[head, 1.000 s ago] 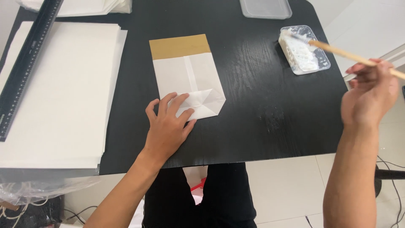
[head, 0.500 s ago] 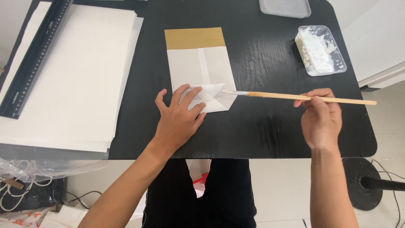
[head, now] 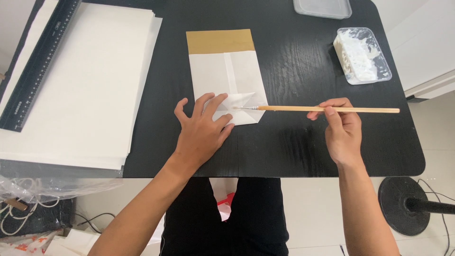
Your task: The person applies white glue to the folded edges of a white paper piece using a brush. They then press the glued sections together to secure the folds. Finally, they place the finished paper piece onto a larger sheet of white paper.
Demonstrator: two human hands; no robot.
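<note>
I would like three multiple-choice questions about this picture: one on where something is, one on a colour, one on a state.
1. Where does the brush tip rest?
A. on the folded bottom of the paper bag
B. in the plastic tray
C. on the ruler

2. What colour is the band at the far end of the paper bag?
A. red
B. brown
C. blue

3. How is the left hand?
A. closed in a fist
B. lifted off the table
C. spread flat, pressing on the bag

Answers:
1 A, the bristles touch the white fold beside the left hand's fingers.
2 B, the strip is brown.
3 C, the fingers are spread out over the bag's near end, while the right hand holds the brush.
</note>
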